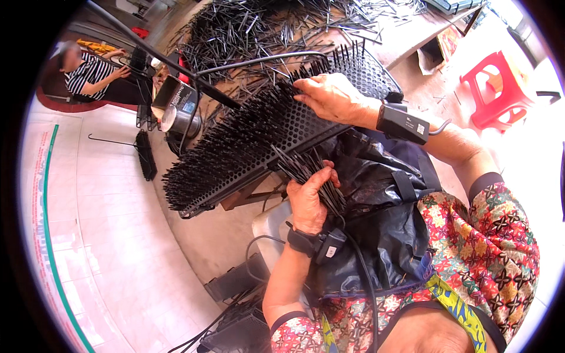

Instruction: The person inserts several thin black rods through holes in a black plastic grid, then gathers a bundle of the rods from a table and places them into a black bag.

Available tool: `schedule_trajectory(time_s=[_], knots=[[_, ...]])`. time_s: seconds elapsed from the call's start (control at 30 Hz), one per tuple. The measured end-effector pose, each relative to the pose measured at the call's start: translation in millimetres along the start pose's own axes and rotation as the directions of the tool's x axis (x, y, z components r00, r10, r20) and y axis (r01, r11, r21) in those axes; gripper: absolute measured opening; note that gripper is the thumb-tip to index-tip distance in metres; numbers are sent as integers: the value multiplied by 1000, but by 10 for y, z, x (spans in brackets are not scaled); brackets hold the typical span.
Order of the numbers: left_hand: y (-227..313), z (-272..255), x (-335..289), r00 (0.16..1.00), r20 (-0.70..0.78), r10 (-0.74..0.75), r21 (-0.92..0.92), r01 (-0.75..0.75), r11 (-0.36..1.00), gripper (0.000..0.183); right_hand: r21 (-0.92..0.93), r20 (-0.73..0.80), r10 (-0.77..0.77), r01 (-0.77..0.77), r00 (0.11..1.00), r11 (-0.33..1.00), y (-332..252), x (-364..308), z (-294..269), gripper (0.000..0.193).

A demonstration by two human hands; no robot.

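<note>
Board (pixel 300 126) is black and full of holes, lying slantwise in front of the person, with black sticks (pixel 235 132) bristling over much of it and bare holes along the near side. As for writing: the dark box (pixel 176 97) past its far side has pale lettering and a blue sticker, the right wrist unit (pixel 403 123) has tiny white print plus a square code, and the left one (pixel 331 246) wears a small white label. There's also red and blue print beside a green strip (pixel 50 206) way over on the left.

Hands-wise, the left hand (pixel 309 197) is wrapped around a bundle (pixel 303 167) of sticks, just off the board's near edge. The right hand (pixel 335 97) is over the board beside the planted sticks, fingers bent and close together; can't tell if it's got one pinched. Loose pile (pixel 235 29) sits on the bench (pixel 403 41) behind.
</note>
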State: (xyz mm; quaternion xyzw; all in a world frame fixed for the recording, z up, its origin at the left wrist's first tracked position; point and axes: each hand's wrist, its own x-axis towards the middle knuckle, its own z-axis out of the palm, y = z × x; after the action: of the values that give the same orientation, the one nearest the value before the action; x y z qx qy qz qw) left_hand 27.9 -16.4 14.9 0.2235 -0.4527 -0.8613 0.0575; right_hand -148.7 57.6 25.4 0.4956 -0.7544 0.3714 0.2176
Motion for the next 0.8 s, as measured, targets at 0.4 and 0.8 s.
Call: schedule_trajectory(time_s=[0.4,0.8], knots=[[31,-2,-26,986,48,-162,-63,165,984,13,98,-46,21,-17,999,995,88,180,102,14],[24,-2,-51,990,-48,-131,2,131,991,11,136,3,128,-128,992,982,21,65,34,20]])
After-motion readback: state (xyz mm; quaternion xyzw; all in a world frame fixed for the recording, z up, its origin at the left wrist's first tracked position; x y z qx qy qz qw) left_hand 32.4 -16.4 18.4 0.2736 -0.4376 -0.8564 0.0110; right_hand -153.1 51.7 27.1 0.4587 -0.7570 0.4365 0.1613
